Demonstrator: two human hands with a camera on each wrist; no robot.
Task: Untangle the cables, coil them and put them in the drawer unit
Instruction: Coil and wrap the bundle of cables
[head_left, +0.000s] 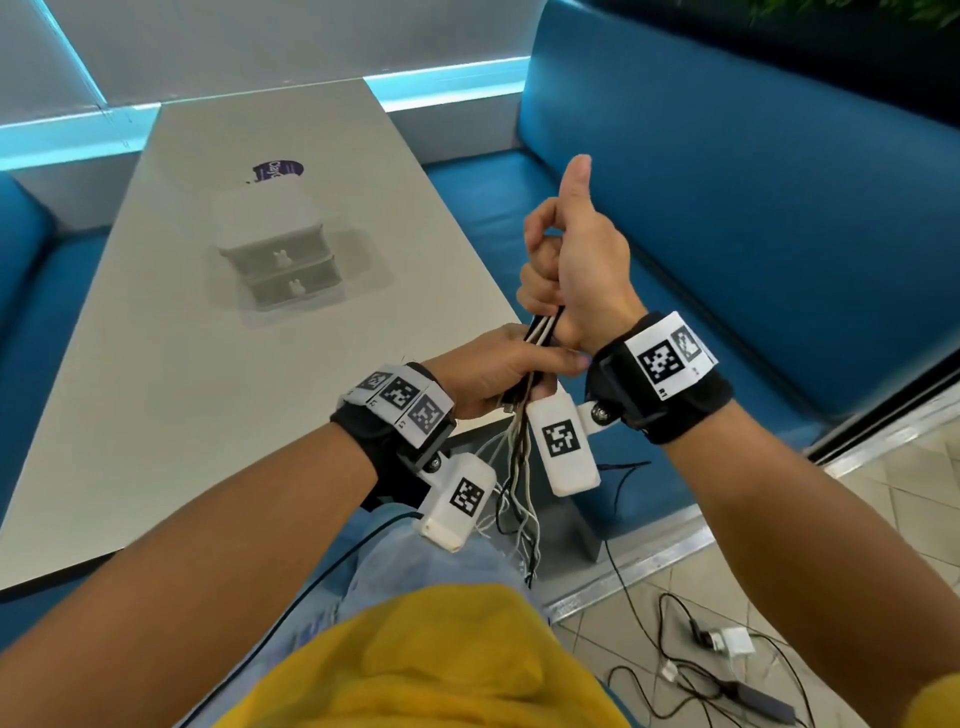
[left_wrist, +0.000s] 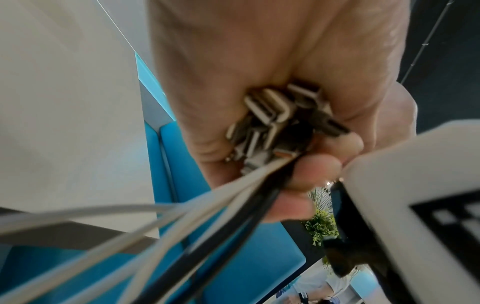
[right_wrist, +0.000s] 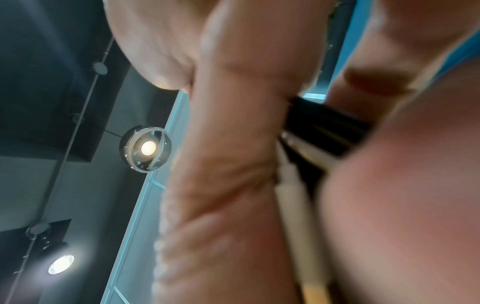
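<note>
Cables (head_left: 540, 330), black and white ones bunched together, run between the two hands above the near corner of the tabletop (head_left: 156, 415). The right hand (head_left: 576, 260) is clenched around the upper part of the bunch, thumb sticking up, while the left hand (head_left: 498, 366) grips the same bunch just below it, its fingers (left_wrist: 318, 167) curled round the strands. The left wrist view shows a cluster of connector plugs (left_wrist: 280, 117) pressed into that palm (too blurred to tell their types). Loose ends dangle below the hands toward the person's lap. The white drawer unit (head_left: 275, 244) stands farther back on the tabletop, both drawers closed, well apart from the hands. More cords and a charger (head_left: 727, 642) lie on the floor.
</note>
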